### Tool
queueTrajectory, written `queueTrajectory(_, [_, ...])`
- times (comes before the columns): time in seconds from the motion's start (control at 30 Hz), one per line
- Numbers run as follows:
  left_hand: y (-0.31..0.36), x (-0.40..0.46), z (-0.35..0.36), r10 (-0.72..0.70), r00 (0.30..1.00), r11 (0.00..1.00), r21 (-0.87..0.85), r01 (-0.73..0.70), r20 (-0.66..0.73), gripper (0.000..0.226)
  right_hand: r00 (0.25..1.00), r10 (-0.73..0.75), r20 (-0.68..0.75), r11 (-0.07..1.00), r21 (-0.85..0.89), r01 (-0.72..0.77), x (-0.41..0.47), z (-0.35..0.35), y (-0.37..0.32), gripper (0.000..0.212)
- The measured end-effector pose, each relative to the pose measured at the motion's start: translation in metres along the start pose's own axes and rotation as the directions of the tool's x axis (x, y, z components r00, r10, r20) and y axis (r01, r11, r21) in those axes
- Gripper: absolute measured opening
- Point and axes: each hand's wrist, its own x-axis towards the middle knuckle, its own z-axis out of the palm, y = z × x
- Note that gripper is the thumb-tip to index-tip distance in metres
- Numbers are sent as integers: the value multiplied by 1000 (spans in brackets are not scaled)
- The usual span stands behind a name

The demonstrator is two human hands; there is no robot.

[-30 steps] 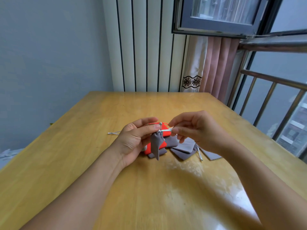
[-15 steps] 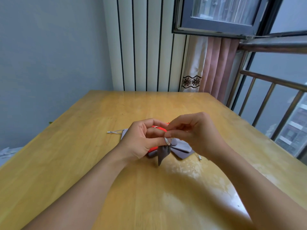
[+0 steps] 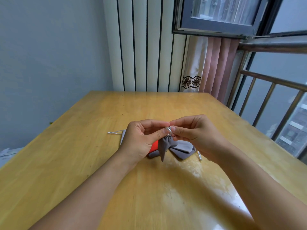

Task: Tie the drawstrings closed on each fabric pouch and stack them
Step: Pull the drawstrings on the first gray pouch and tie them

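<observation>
A small grey fabric pouch point(image 3: 163, 146) hangs above the table with its mouth gathered tight. Its silver drawstring point(image 3: 168, 130) forms a small loop at the top. My left hand point(image 3: 141, 140) pinches the drawstring at the pouch's neck between thumb and forefinger. My right hand point(image 3: 194, 131) pinches the same drawstring from the right side, fingertips touching the left hand's. Below the hands lie more grey pouches point(image 3: 182, 149) in a loose pile on the wooden table point(image 3: 99, 163), with a red pouch point(image 3: 153, 148) partly hidden behind my left hand.
Another grey pouch's silver cord point(image 3: 114, 132) trails to the left of my left hand. A cord end point(image 3: 199, 156) pokes out at the pile's right. A white radiator point(image 3: 141, 47), a curtain point(image 3: 211, 67) and a window railing point(image 3: 274, 100) stand beyond the table's far and right edges.
Both hands have drawn together over the pouch; the drawstring, pulled straight sideways a second ago, now sits in a small loop between the fingertips. The pouch's mouth is gathered tighter.
</observation>
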Motion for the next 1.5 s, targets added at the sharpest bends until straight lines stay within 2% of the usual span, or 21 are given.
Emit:
queueTrajectory(0.2, [-3, -2, 3, 20, 999, 997, 71, -17, -51, 10, 997, 58, -50, 998, 11, -57, 1, 3, 2, 32])
queueTrajectory(0.4, [1, -5, 6, -20, 990, 999, 39, 26, -138, 10, 999, 36, -18, 999, -30, -36, -1, 6, 1, 15])
queueTrajectory(0.53, [-3, -5, 7, 25, 985, 995, 100, -8, -169, 17, 995, -7, -98, 997, -80, -1, -1, 11, 6, 15])
queueTrajectory(0.7, [0, -3, 3, -99, 991, 994, -44, 95, -94, 12, 996, 90, 8, 996, 26, -90, 1, 5, 7, 35])
queueTrajectory(0.8, [2, -3, 0, -229, 973, 946, -241, 218, -22, 21, 981, 144, 126, 985, 78, -155, 1, 3, 6, 21])
queueTrajectory(0.87, [2, -2, -3, -249, 968, 930, -276, 241, 4, 31, 972, 159, 172, 980, 91, -176, 0, 2, 6, 14])
queueTrajectory(0.97, [4, -2, -4, -195, 981, 958, -216, 189, -6, 32, 964, 167, 206, 976, 104, -191, 0, 1, 6, 14])
queueTrajectory(1.1, [3, 0, -5, -64, 996, 996, -74, 59, -66, 20, 959, 168, 228, 969, 143, -203, 0, -1, 2, 27])
queueTrajectory(1.27, [3, 1, -5, -65, 997, 995, -84, 61, -40, 22, 945, 223, 240, 927, 247, -282, 0, 0, 2, 21])
queueTrajectory(1.4, [3, 1, -5, -65, 997, 996, -72, 62, -48, 16, 940, 223, 259, 932, 227, -284, 0, -1, 3, 45])
queueTrajectory(1.5, [3, 1, -5, -33, 998, 999, -15, 33, -55, 14, 945, 210, 252, 944, 198, -263, 0, -1, 3, 43])
